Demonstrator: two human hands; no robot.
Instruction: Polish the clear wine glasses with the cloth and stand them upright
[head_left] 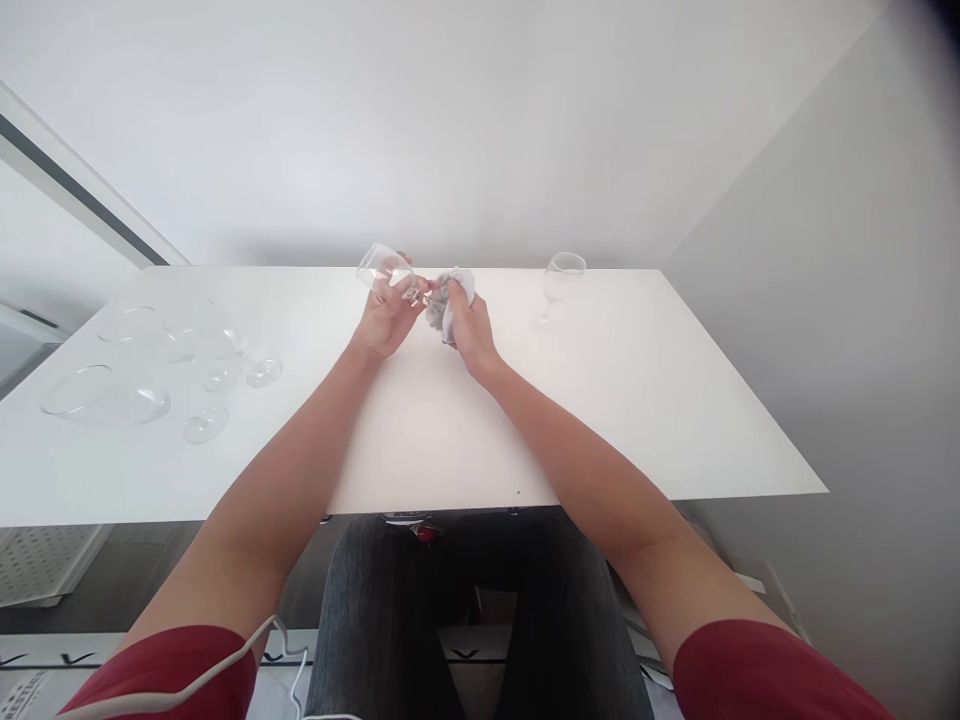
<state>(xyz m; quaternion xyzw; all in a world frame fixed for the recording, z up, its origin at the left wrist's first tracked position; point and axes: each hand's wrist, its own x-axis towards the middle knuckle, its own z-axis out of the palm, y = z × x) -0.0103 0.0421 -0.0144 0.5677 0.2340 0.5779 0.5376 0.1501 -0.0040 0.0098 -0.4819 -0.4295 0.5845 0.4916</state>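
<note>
At the far left, below the edge of the white surface (450,440), a white perforated basket (52,555) sat on the floor. Above it, on the left end of the surface, stemmed glasses (105,400) formed a close group, three of their round feet turned toward the middle; whether they stood or lay was hard to tell, so faint was the clear glass against the white. A white cable (180,696) crossed the left red sleeve (191,665) at the bottom.

Near the back edge, left of the middle, the left hand (387,318) held a clear glass (376,261), its fingers clamped around the lower bowl. The glass was tilted, its mouth pointing up and to the left, its lower end toward the other hand.

Just beside it, a bunched grey-white cloth (438,308) was gripped by the right hand (472,328), the thumb pressed along its top and the fingers mostly hidden behind. The cloth met the left fingertips; whether it wrapped the foot of the glass could not be seen. Below, between the forearms, were dark jeans (382,620).

Farther right, near the back edge and apart from both hands, a single stemmed glass (562,282) stood on the surface. A grey wall (862,350) closed off the right side.
</note>
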